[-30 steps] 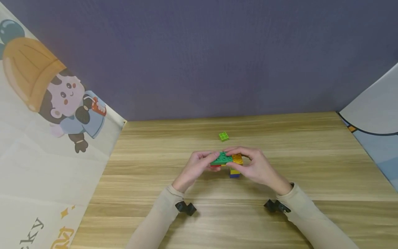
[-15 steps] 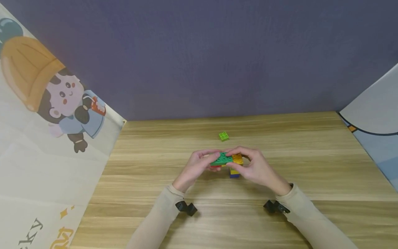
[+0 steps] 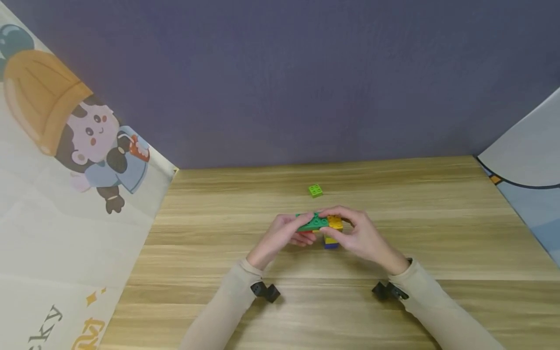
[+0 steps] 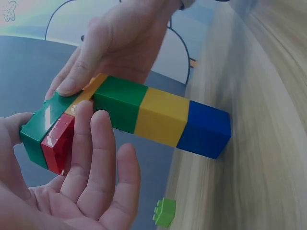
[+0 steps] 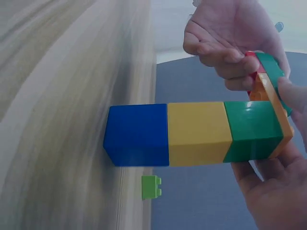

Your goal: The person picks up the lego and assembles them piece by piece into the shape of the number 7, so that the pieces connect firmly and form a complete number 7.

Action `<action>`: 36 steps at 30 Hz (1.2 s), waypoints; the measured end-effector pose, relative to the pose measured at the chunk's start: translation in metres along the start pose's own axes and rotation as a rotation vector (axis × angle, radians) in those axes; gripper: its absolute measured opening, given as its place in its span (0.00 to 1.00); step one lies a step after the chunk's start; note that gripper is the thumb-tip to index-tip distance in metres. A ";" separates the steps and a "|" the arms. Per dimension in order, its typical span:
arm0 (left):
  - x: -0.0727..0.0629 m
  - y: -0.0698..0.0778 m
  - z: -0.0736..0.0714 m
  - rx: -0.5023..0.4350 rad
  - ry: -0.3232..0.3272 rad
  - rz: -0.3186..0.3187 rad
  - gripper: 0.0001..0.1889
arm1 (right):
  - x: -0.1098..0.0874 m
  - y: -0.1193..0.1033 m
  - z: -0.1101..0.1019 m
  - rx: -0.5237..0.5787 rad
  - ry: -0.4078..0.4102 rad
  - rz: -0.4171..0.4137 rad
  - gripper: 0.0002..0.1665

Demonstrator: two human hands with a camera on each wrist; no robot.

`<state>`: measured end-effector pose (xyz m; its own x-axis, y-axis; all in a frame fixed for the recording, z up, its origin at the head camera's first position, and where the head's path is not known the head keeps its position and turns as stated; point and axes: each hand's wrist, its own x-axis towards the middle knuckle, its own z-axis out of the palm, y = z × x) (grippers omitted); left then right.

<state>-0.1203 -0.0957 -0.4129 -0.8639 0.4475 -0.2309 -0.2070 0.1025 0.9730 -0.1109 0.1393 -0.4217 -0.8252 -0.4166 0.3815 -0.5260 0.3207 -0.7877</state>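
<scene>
A tower of toy building bricks stands upright on the table: a blue brick (image 5: pixel 139 134) at the bottom, then a yellow brick (image 5: pixel 197 134) and a green block (image 5: pixel 253 132). Across its top lies a flat orange brick (image 3: pixel 335 222), reaching out leftward. A long green brick (image 3: pixel 316 222) sits on that overhang, and a red brick (image 4: pixel 58 143) is beneath it. My left hand (image 3: pixel 282 233) holds the overhanging end, thumb on the green brick and fingers below near the red one. My right hand (image 3: pixel 360 233) grips the green brick's right end between thumb and fingers.
A loose lime-green brick (image 3: pixel 315 190) lies on the wooden table (image 3: pixel 218 209) behind the hands. A dark panel (image 3: pixel 323 82) rises at the table's back edge. Printed sheets with cartoon figures flank the left and right sides.
My left hand has shifted slightly right, its thumb further over the green brick and its lower fingers further out underneath. The right hand and the tower have hardly moved.
</scene>
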 end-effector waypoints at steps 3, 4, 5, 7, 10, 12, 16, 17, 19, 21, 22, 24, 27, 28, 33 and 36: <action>0.000 0.002 0.000 -0.006 0.004 -0.024 0.27 | -0.003 0.009 -0.002 0.028 0.000 -0.001 0.26; 0.000 0.002 0.000 -0.007 0.005 -0.034 0.27 | -0.004 0.012 -0.003 0.041 0.003 -0.002 0.27; 0.000 0.003 0.000 -0.008 0.004 -0.044 0.27 | -0.005 0.015 -0.004 0.061 0.007 0.000 0.27; 0.000 0.004 0.001 -0.008 0.006 -0.063 0.27 | -0.009 0.021 -0.007 0.098 0.014 0.010 0.25; 0.000 0.005 0.002 0.001 0.007 -0.074 0.26 | -0.012 0.026 -0.012 0.136 0.016 0.031 0.21; 0.001 0.005 0.004 0.007 0.010 -0.076 0.27 | -0.013 0.027 -0.015 0.159 0.009 0.046 0.18; 0.000 0.006 0.005 0.014 0.012 -0.075 0.29 | -0.014 0.030 -0.015 0.209 0.000 0.069 0.18; 0.000 0.006 0.005 0.016 0.011 -0.073 0.29 | -0.015 0.031 -0.014 0.227 -0.001 0.074 0.18; 0.000 0.006 0.006 0.020 0.011 -0.066 0.29 | -0.015 0.034 -0.012 0.251 0.003 0.074 0.18; -0.001 0.005 0.006 0.027 0.016 -0.056 0.28 | -0.016 0.035 -0.011 0.269 0.008 0.065 0.18; -0.001 0.005 0.006 0.030 0.020 -0.050 0.28 | -0.015 0.036 -0.011 0.274 0.010 0.062 0.17; -0.001 0.003 0.006 0.038 0.035 -0.034 0.27 | -0.015 0.037 -0.011 0.281 0.011 0.054 0.17; 0.000 0.000 0.007 0.072 0.069 0.032 0.25 | -0.015 0.036 -0.011 0.289 0.008 0.053 0.17; 0.000 -0.002 0.007 0.082 0.083 0.066 0.24 | -0.015 0.036 -0.011 0.290 0.007 0.055 0.17; 0.000 -0.005 0.010 0.214 0.150 0.305 0.21 | -0.016 0.036 -0.012 0.290 0.009 0.065 0.18; -0.001 -0.005 0.011 0.323 0.175 0.412 0.25 | -0.016 0.035 -0.012 0.284 0.012 0.070 0.17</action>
<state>-0.1134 -0.0866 -0.4173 -0.9129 0.3567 0.1986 0.2917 0.2297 0.9285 -0.1184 0.1672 -0.4497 -0.8606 -0.3911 0.3262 -0.3908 0.0962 -0.9154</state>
